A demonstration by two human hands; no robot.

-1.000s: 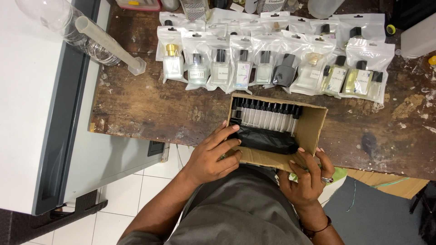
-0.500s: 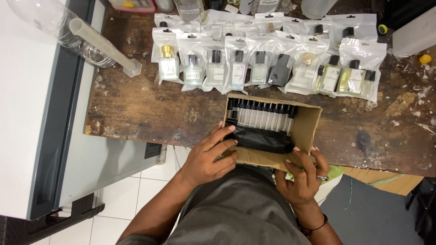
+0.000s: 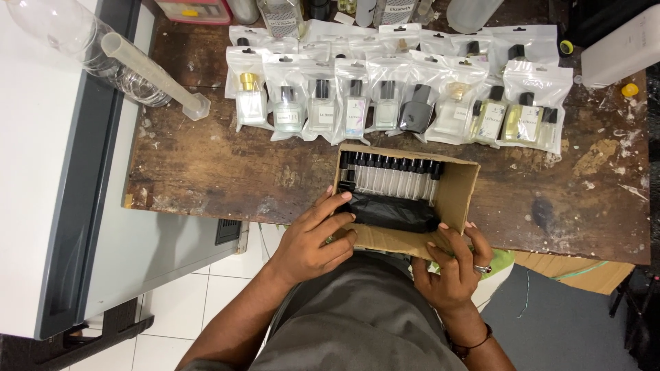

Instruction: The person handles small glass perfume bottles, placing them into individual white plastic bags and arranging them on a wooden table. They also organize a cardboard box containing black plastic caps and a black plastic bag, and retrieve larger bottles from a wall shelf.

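A worn, scratched wooden counter (image 3: pixel 206 165) fills the upper frame, with white floor tiles (image 3: pixel 199 302) below it and a grey-and-white cabinet (image 3: pixel 62 206) along the left edge. An open cardboard box (image 3: pixel 459 192) sits at the counter's near edge, centre frame, holding a row of small black-capped vials (image 3: pixel 392 172) and a black plastic bag (image 3: pixel 388 211). The left hand (image 3: pixel 317 240) grips the box's lower left corner, fingers curled over the rim. The right hand (image 3: pixel 454 264) clasps the lower right wall. Bagged perfume bottles (image 3: pixel 385 103) line the top; containers behind them are cut off.
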